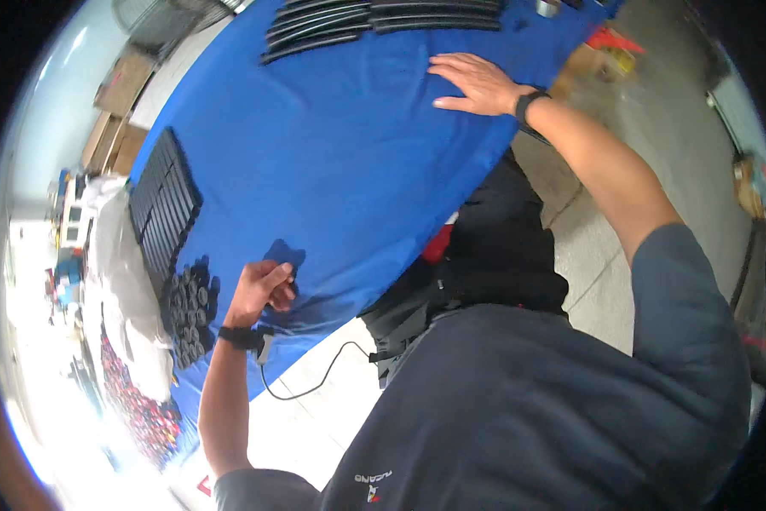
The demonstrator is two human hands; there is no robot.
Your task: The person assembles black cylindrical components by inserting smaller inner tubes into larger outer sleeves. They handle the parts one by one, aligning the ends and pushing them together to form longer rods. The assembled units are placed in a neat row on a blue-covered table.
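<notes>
My left hand (266, 288) is over the near left part of a blue cloth (332, 170), its fingers curled in and the thumb resting against them. Whether something small sits inside that grip is hidden. Several round black pieces (191, 311) lie in rows just to its left. My right hand (477, 85) is stretched out flat at the far right of the cloth, fingers apart, holding nothing. Closest to it are black tube-like strips (383, 19), laid in two stacks at the far edge.
A block of black slatted pieces (166, 204) lies along the cloth's left side. White fabric (123, 289) and a multicoloured heap (140, 400) sit beyond it. From my left wristband a black cable (315, 390) loops toward my waist. Cardboard boxes (123, 83) stand at the far left.
</notes>
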